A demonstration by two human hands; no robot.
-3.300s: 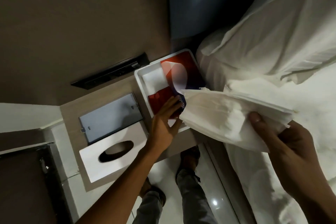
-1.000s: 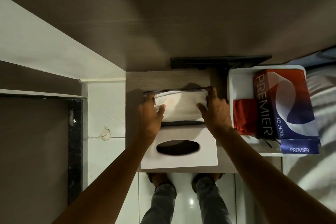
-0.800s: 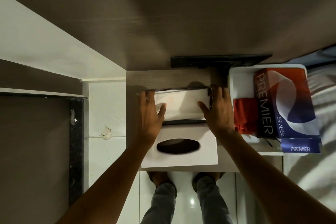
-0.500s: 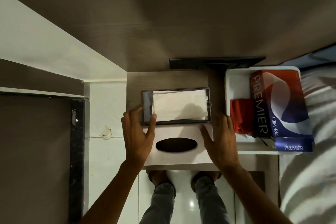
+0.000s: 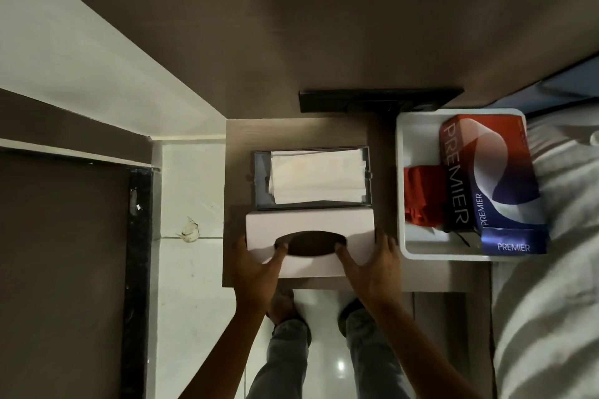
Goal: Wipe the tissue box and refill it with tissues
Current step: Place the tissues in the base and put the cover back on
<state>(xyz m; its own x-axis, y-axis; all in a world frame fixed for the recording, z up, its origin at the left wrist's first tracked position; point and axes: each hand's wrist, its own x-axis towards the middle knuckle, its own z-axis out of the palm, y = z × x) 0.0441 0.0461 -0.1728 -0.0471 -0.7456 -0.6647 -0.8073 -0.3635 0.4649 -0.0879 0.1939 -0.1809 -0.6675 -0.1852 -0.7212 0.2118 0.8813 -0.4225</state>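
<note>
"PREMIER" x3 on red/blue tissue pack (side, front, torn flap) in white tray.

hands off tissues, now gripping white cover

We had both forearms bare, reaching up from the lower edge of the view and converging on the white cover, our one landmark. Our left hand gripped the cover's left end, thumb lying on top with its tip at the left rim of the oval slot, fingers curled around the left edge. Our right hand mirrored it at the right end, thumb tip at the slot's right rim, fingers wrapped over the right edge. Wrists sat below the cover's near side. Our legs stood below the cover.
</note>
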